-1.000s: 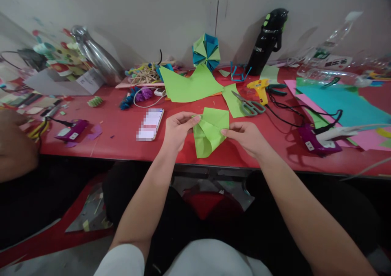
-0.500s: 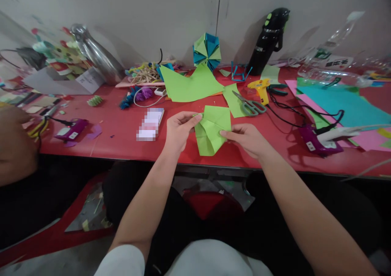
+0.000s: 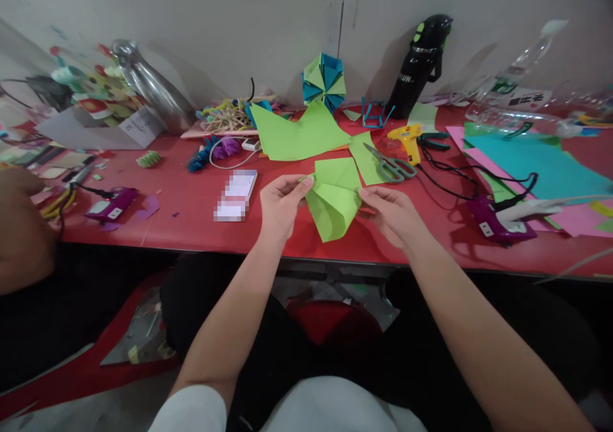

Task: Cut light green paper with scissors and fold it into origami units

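Observation:
A creased square of light green paper [image 3: 335,193] is held up between my two hands, just over the front part of the red table. My left hand [image 3: 282,205] pinches its left corner between thumb and fingers. At the right corner, my right hand [image 3: 393,212] has the paper between thumb and forefinger. The lower half bulges into a curved flap, and a fold line runs across the middle. Behind it lies a larger piece of green paper [image 3: 299,132]. Grey-handled scissors [image 3: 393,166] rest on a smaller green paper strip [image 3: 366,154] to the right.
A phone [image 3: 236,194] lies left of my hands. Right of the scissors are a yellow glue gun [image 3: 409,140], pliers [image 3: 434,141] and a purple power socket [image 3: 502,221] with cables. A black bottle [image 3: 416,68] stands behind. Another person's arm [image 3: 23,228] is at the far left.
My right hand has shifted its pinch from the paper's lower front flap up to its right corner. The flap has swung and bulges differently. My left hand keeps its hold.

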The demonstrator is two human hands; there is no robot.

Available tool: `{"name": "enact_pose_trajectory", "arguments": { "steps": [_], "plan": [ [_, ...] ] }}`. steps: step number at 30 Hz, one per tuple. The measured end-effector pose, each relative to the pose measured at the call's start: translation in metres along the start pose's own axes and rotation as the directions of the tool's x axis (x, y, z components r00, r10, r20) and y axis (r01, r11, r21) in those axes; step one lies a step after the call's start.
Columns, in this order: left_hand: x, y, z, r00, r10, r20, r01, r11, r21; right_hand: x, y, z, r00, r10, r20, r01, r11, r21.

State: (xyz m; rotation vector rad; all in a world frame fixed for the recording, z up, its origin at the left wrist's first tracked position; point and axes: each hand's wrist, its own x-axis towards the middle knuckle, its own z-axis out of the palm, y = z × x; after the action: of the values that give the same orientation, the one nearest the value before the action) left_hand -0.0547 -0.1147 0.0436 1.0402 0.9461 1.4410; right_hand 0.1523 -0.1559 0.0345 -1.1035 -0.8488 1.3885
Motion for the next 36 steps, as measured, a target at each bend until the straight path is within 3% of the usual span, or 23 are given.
{"name": "enact_pose_trajectory", "arguments": {
  "steps": [3, 10, 18, 24, 27, 31, 36],
  "plan": [
    [-0.004, -0.004, 0.005, 1.000, 0.030, -0.009, -0.029, 0.999, 0.014, -0.002, 0.002, 0.005, 1.000, 0.002, 0.019, -0.002, 1.000, 0.000],
    [-0.002, -0.002, 0.002, 0.999, 0.034, 0.023, -0.035, 0.999, 0.036, -0.001, 0.004, 0.002, 0.995, -0.094, 0.024, 0.097, 0.968, -0.231],
    [0.003, 0.003, -0.004, 0.999, 0.021, 0.038, -0.025, 0.994, 0.108, -0.004, -0.003, 0.001, 0.988, -0.060, 0.144, 0.096, 0.961, -0.259],
    [0.004, 0.002, -0.005, 0.999, 0.020, 0.042, -0.025, 0.991, 0.132, -0.004, -0.006, -0.004, 0.984, 0.026, 0.174, 0.026, 0.957, -0.288],
    [0.002, -0.001, -0.002, 0.999, 0.015, 0.034, -0.019, 0.993, 0.117, -0.002, -0.003, -0.005, 0.985, 0.061, 0.162, -0.020, 0.969, -0.245],
    [0.001, -0.006, 0.001, 1.000, 0.016, -0.007, -0.015, 0.998, 0.062, 0.001, 0.000, -0.002, 0.995, 0.014, 0.097, -0.005, 0.996, -0.084],
    [0.000, -0.007, -0.001, 0.987, -0.135, 0.084, 0.133, 0.991, 0.021, 0.003, -0.002, -0.001, 0.997, -0.045, -0.063, 0.050, 0.996, 0.072]
  ]
}}
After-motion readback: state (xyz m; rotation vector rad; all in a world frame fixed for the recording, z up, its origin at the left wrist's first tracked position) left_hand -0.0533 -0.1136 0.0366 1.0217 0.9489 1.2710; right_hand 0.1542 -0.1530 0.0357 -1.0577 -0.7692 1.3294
